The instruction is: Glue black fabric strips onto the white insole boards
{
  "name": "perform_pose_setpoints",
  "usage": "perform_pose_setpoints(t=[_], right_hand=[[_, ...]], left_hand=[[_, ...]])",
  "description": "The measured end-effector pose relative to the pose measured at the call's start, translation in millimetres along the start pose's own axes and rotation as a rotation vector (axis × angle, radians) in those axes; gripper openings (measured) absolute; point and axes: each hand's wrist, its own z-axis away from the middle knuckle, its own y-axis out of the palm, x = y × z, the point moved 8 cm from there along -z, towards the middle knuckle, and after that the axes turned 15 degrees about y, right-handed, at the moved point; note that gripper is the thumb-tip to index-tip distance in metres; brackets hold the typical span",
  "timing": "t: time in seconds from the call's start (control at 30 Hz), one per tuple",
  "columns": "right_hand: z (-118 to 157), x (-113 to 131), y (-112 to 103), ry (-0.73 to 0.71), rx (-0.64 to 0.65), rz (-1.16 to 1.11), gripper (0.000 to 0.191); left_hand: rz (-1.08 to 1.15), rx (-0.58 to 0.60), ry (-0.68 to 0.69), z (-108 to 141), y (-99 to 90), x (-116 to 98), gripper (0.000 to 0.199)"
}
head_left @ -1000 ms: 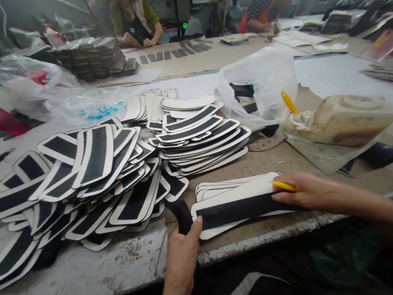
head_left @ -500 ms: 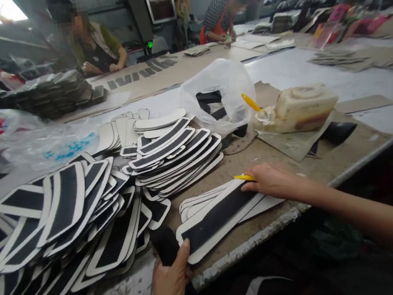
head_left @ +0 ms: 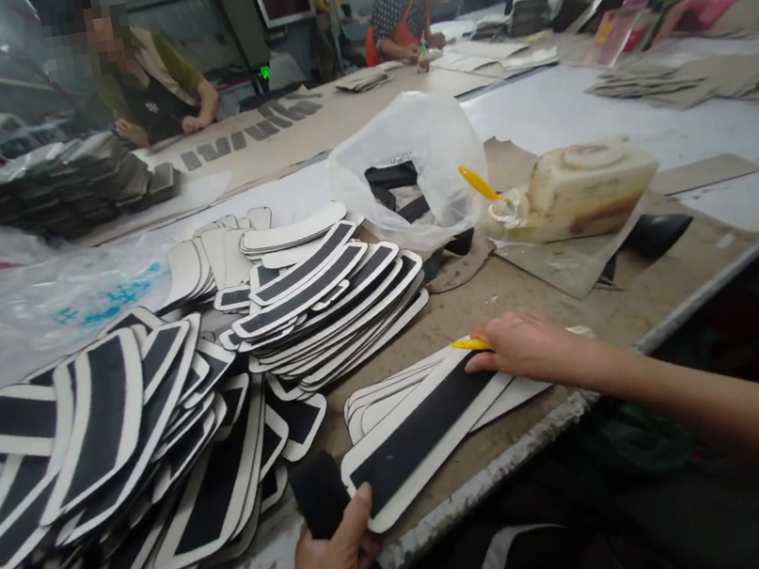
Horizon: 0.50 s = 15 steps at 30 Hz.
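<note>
My left hand (head_left: 335,562) is closed around a dark strip of material (head_left: 321,495), its thumb at the near end of a long white-edged panel (head_left: 386,474). A black strip (head_left: 416,431) lies along the middle of that panel. At the panel's far end, my right hand (head_left: 521,346) is closed on a yellow plastic stick (head_left: 470,344), and its fingers rest on the panel. Beneath lie several pale panels (head_left: 381,389), fanned out. What the left palm covers is hidden.
Piles of black-and-white panels (head_left: 106,430) spread across the left, with a stack (head_left: 333,310) beyond. A plastic bag (head_left: 410,156) and a stained container (head_left: 586,187) with a yellow handle (head_left: 478,182) stand behind. Two people (head_left: 161,89) (head_left: 406,9) work across the table. The table edge (head_left: 492,467) runs close by.
The view has shifted, so the background sits further up and left. On the panel, the black strip now lies with straighter, flatter edges. Both hands keep nearly the same places.
</note>
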Motion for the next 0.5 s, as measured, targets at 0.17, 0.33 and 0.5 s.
perform_pose_setpoints(t=[0.17, 0.33, 0.5], right_hand=[[-3.0, -0.4, 0.6, 0.02, 0.013, 0.003, 0.032], [-3.5, 1.7, -0.7, 0.018, 0.05, -0.003, 0.028], [-7.8, -0.9, 5.6, 0.024, 0.072, 0.015, 0.028]], left_hand=[[-0.025, 0.028, -0.007, 0.4, 1.5, -0.4, 0.04], [0.032, -0.003, -0.039, 2.5, 2.9, -2.0, 0.041], [0.077, 0.025, -0.022, 0.9, 5.2, -1.2, 0.04]])
